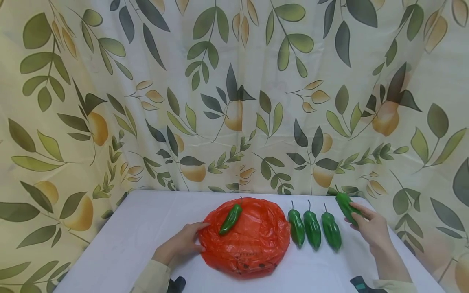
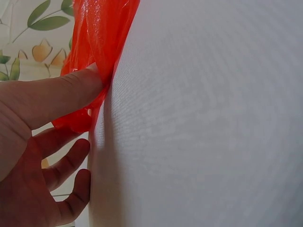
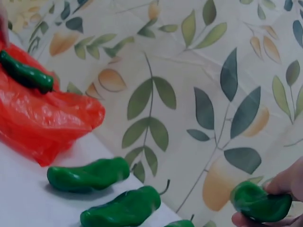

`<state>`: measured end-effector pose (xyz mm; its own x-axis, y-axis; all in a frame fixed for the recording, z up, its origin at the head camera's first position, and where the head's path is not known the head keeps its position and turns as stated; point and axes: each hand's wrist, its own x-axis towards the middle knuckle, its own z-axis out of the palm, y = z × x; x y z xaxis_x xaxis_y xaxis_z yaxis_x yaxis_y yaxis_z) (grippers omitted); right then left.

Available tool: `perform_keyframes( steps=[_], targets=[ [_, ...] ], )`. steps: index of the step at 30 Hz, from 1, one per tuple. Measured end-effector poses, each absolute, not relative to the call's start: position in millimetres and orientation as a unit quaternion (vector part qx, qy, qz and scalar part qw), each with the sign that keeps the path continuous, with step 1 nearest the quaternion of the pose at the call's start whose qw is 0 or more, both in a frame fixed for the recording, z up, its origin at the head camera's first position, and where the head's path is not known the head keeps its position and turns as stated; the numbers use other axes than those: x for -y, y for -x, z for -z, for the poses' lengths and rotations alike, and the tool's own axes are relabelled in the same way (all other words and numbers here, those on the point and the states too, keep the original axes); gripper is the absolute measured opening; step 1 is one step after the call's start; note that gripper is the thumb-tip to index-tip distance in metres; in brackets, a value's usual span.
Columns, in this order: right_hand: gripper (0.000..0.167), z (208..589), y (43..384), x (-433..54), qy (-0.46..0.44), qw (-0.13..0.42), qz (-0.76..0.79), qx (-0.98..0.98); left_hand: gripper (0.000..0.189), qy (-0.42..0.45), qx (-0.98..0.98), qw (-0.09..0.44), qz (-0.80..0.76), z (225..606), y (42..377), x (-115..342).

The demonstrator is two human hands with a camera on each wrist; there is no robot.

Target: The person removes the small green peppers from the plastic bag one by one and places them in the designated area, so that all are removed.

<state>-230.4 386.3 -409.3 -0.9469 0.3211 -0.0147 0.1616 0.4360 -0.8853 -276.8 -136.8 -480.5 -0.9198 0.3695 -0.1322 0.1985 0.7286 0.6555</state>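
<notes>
A red plastic bag (image 1: pixel 253 240) lies spread in a rounded heap on the table. At its left edge is my left hand (image 1: pixel 185 241), its thumb and forefinger gripping the plastic; the left wrist view shows the thumb (image 2: pixel 78 90) against the red film. One green pepper (image 1: pixel 231 219) rests on top of the bag. Right of the bag, three green peppers lie in a row: one pepper (image 1: pixel 296 228) beside the bag, a middle pepper (image 1: pixel 312 230) and a right pepper (image 1: pixel 331 232). Beyond them my right hand (image 1: pixel 371 228) holds another green pepper (image 1: pixel 345 204) between thumb and fingers.
A white-covered table (image 1: pixel 146 215) carries everything. Behind it and along both sides hangs a curtain (image 1: pixel 234 122) printed with leaves and fruit. Dark bands of the wrist gear (image 1: pixel 177 284) show by the wrists at the lower edge of the head view.
</notes>
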Motion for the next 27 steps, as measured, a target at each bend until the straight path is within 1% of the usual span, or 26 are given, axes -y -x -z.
perform_keyframes(
  steps=[6,15,18,23,27],
  targets=[
    [0.051,423,235,-398,0.151,0.053,-0.453,0.877,0.076,-0.152,-0.92,0.129,-0.338,480,277,138],
    [0.052,443,238,-413,0.15,0.001,-0.453,0.879,0.075,-0.157,-0.919,0.132,-0.338,483,279,137],
    [0.051,450,238,-416,0.141,0.007,-0.425,0.894,0.075,-0.156,-0.919,0.131,-0.338,482,279,136],
    [0.052,459,238,-420,0.109,0.015,-0.334,0.936,0.075,-0.157,-0.919,0.13,-0.337,480,278,136],
    [0.055,459,237,-421,0.106,0.001,-0.297,0.949,0.076,-0.156,-0.921,0.128,-0.334,479,277,136]
  ],
)
